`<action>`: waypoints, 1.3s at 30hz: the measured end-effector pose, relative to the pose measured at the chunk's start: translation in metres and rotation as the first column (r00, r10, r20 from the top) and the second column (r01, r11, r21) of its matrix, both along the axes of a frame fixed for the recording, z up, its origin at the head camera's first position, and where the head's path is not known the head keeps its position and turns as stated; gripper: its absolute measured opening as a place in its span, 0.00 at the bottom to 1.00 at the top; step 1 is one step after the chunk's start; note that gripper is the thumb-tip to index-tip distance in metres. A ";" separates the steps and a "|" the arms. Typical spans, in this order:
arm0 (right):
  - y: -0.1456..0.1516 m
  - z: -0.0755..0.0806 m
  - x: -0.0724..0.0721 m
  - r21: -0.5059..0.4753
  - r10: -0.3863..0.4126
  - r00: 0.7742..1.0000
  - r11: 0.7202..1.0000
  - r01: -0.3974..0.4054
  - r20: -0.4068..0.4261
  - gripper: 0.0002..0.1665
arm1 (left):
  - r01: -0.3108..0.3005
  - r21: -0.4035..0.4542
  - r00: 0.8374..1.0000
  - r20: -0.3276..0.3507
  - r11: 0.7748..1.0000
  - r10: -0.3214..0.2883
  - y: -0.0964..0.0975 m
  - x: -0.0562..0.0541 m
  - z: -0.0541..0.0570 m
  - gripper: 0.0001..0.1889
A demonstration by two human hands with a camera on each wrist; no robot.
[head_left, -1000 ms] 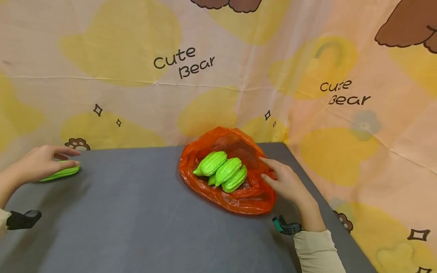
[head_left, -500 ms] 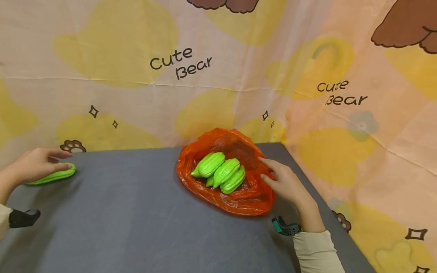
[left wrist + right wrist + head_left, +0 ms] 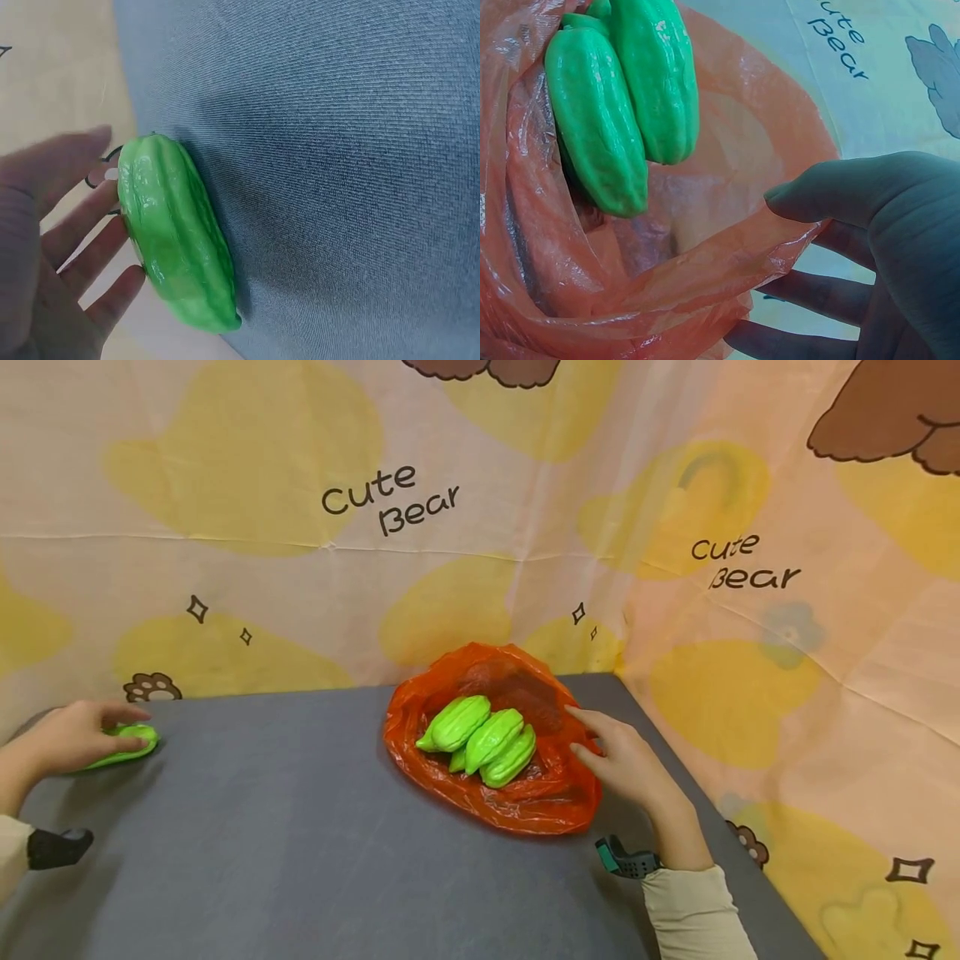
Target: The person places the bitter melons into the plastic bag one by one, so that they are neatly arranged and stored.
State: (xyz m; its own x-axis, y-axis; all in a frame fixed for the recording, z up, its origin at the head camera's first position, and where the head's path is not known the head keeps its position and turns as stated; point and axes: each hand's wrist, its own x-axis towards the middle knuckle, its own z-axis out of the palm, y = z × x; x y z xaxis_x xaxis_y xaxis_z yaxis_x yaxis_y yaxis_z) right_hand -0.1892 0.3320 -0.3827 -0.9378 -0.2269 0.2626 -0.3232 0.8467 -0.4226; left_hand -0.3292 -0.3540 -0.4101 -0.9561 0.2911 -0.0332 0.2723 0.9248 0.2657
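Observation:
A ridged green bitter melon [image 3: 176, 232] lies on the grey table at the far left. My left hand [image 3: 71, 735] is right over it in the head view. In the left wrist view that hand's fingers [image 3: 94, 251] reach the melon's side, and its thumb stands apart from it. An orange-red plastic bag [image 3: 510, 817] lies with its mouth spread wide, holding several bitter melons [image 3: 495, 739]. My right hand [image 3: 626, 756] holds the bag's right rim, the thumb [image 3: 810, 195] inside and the fingers outside. Part of the left melon is hidden by the hand in the head view.
A grey table top [image 3: 300, 843] stretches between the two hands. Behind it and along its right side hang cloth walls [image 3: 270, 510] printed with bears and lettering. The bag stands near the back wall.
My left hand has lowered onto the lone bitter melon. The head view has turned slightly right. My right hand keeps its place at the bag's rim.

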 end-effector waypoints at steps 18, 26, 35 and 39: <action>-0.001 -0.002 -0.001 0.014 0.000 1.000 1.000 0.000 -0.003 0.33 | -0.061 -0.041 0.998 0.004 0.997 0.061 -0.008 0.006 -0.006 0.26; -0.002 -0.001 -0.001 0.009 0.007 1.000 1.000 -0.007 0.001 0.33 | -0.084 -0.051 0.995 0.046 0.995 0.086 0.004 0.017 -0.003 0.33; -0.003 0.001 0.000 0.014 0.002 1.000 1.000 -0.002 0.016 0.33 | -0.094 0.088 0.995 0.020 0.992 0.093 0.018 0.021 -0.022 0.35; -0.003 0.003 0.000 0.011 0.000 1.000 1.000 0.000 0.022 0.33 | -0.087 0.184 0.996 0.017 0.979 0.085 0.026 0.023 -0.030 0.34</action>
